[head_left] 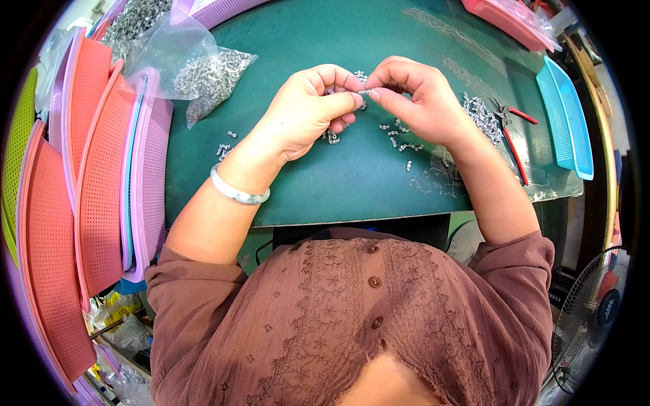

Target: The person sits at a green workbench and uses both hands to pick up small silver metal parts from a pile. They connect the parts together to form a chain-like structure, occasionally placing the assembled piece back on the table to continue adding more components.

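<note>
My left hand (313, 101) and my right hand (414, 95) meet over the green table, thumbs and forefingers closed in a pinch. Between the two pinches sits a small silvery metal part (365, 92), partly covered by the fingertips. More such metal parts (332, 137) lie under and beside my left hand. Below my right hand several loose metal pieces (395, 141) are scattered on the tabletop. A heap of them (482, 116) lies to the right of my right wrist. My left wrist wears a pale bangle (238, 194).
On the left stand stacked pink and purple perforated baskets (103, 183). A clear bag (215, 78) of metal parts lies at the back left. Red-handled pliers (516, 157) lie at right beside a blue basket (565, 118). A fan (588, 314) stands at lower right, past the green table (305, 196).
</note>
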A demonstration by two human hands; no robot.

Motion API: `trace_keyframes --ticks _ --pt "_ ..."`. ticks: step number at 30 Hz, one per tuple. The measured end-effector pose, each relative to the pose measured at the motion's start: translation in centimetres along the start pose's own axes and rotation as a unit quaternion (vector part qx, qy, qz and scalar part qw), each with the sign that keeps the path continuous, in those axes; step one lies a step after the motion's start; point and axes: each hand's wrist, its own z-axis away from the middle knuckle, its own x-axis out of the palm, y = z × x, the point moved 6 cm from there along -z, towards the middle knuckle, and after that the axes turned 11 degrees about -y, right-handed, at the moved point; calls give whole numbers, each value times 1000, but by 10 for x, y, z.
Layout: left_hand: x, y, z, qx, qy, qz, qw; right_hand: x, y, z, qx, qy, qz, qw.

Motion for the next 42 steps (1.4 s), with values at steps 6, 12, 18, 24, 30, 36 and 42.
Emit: trace_keyframes --ticks 6,12,18,24,30,36,42 --pt "0 -1 0 -12 1 10 1000 1 -7 0 -40 16 26 999" --pt "-7 -2 -1 -16 -1 68 998 2 2 -2 -33 1 151 988" --pt "-10 -1 -3 3 -11 145 989 13 8 -4 -25 -55 237 970" --pt "-14 -6 -2 -36 23 73 996 14 4 -4 -22 -61 232 971" --pt "-4 -6 2 -108 37 -15 993 6 -22 -1 -125 21 246 961" --pt "-3 -6 0 -65 16 9 998 5 -22 -1 -134 32 199 970" --pt "-4 -3 0 -35 26 2 999 3 -16 -1 -92 24 132 987"
